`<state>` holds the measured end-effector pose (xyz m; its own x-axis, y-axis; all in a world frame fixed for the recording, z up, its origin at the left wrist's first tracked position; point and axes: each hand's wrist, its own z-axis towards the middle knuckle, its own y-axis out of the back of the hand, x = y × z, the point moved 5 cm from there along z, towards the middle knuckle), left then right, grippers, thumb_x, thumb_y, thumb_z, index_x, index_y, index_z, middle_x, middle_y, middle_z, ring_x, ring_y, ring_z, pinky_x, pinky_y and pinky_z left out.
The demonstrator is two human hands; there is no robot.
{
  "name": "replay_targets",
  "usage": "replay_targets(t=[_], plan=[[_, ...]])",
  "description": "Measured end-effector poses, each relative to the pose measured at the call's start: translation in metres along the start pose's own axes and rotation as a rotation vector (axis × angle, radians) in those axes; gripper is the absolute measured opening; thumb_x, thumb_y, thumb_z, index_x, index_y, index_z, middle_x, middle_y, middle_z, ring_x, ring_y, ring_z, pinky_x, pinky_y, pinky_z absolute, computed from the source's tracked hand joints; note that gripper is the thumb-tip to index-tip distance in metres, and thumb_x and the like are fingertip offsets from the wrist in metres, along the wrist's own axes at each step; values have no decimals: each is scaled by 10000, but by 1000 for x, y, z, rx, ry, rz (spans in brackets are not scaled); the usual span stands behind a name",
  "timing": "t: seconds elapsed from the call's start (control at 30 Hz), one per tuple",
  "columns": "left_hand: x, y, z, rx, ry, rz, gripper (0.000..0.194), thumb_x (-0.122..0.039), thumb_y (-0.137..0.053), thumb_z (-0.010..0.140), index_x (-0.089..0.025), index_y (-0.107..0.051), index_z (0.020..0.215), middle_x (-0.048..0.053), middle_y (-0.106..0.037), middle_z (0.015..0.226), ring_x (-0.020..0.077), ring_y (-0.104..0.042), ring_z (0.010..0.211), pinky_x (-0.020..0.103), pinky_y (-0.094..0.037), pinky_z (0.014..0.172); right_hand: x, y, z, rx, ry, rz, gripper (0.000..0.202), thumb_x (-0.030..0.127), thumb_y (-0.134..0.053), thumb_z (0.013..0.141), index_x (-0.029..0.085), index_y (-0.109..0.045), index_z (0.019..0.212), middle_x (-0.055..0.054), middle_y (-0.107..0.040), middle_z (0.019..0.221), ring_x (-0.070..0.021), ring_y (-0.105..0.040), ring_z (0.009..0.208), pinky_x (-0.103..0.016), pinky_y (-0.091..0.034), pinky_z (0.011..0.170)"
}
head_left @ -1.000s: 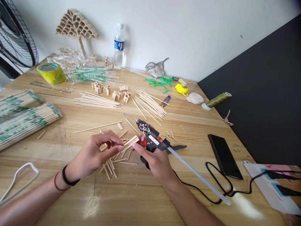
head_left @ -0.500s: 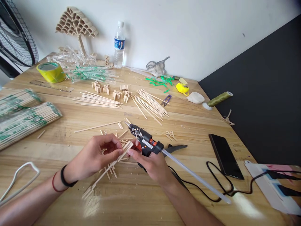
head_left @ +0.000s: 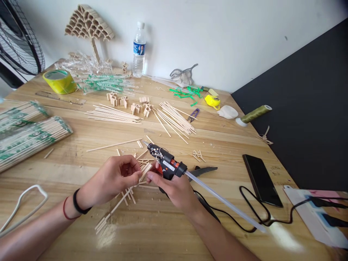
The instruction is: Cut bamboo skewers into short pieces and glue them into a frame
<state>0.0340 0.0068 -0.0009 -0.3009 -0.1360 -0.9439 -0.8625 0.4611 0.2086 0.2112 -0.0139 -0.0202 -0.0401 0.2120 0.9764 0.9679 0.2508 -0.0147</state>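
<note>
Left hand (head_left: pixel 115 177) pinching short wooden sticks (head_left: pixel 145 172); right hand (head_left: pixel 175 188) wrapped around black glue gun (head_left: pixel 168 162)

At eleven o'clock from the middle of your view, you have a bottle (head_left: pixel 139 49) standing upright near the wall (head_left: pixel 223 40). Toward ten you see your tape (head_left: pixel 62 85), with the fan (head_left: pixel 20 36) farther out the same way. At twelve, a grey pouch (head_left: pixel 185 78) sits by that wall. Your green spool (head_left: pixel 255 114) is at three, your phone (head_left: pixel 262 180) lies flat at four, and a white cord (head_left: pixel 38 187) loops at eight.
</note>
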Motion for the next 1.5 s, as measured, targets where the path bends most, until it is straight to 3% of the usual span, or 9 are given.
replay_targets(t=[0.23, 0.43, 0.7, 0.93, 1.07, 1.27, 1.5], plan=[[-7, 0, -3, -61, -6, 12, 281, -418, -678, 825, -139, -660, 788, 5, -603, 692, 114, -484, 613, 219, -384, 537, 5, -1, 2, -35, 34, 55, 245, 444, -762, 890, 233, -645, 930, 13, -688, 855, -174, -652, 808, -320, -518, 827], [-6, -5, -3, -19, 10, -16, 247, -382, -681, 844, -138, -670, 801, -1, -611, 688, 105, -490, 599, 205, -373, 523, 6, -1, 3, -55, 22, 88, 255, 432, -772, 882, 218, -633, 875, 9, -682, 822, -171, -658, 771, -319, -544, 797], [-14, 7, -5, -59, -66, 61, 289, -419, -603, 943, -152, -679, 864, 9, -650, 735, 131, -555, 661, 221, -429, 581, 6, 5, 5, -127, 40, 75, 313, 469, -795, 852, 221, -605, 873, 5, -681, 812, -179, -690, 710, -330, -588, 752], [-22, 19, -8, -209, -174, 414, 209, -318, -547, 962, -173, -679, 891, -10, -639, 701, 130, -533, 619, 238, -405, 594, 11, 10, 4, -216, 1, 6, 371, 516, -802, 819, 208, -614, 901, -10, -686, 819, -177, -707, 634, -323, -610, 686], [-17, 14, -6, -157, -164, 555, 221, -304, -536, 956, -180, -690, 857, -13, -640, 661, 124, -512, 571, 243, -374, 583, 7, 5, 3, -164, -7, -34, 366, 537, -775, 839, 213, -629, 929, -26, -696, 853, -186, -705, 633, -339, -635, 667], [-5, 1, -5, -104, -81, 689, 284, -409, -616, 907, -183, -617, 736, 17, -634, 655, 146, -540, 579, 251, -347, 564, 2, 0, 2, -111, -8, -43, 301, 501, -756, 877, 238, -648, 974, -45, -714, 934, -220, -726, 766, -368, -677, 727], [-1, 0, -3, -64, -46, 698, 209, -312, -598, 885, -179, -670, 741, 30, -679, 658, 159, -592, 595, 251, -383, 588, 9, 9, 4, -155, 25, -25, 361, 568, -743, 875, 218, -669, 926, -55, -690, 876, -226, -712, 741, -379, -657, 739]])
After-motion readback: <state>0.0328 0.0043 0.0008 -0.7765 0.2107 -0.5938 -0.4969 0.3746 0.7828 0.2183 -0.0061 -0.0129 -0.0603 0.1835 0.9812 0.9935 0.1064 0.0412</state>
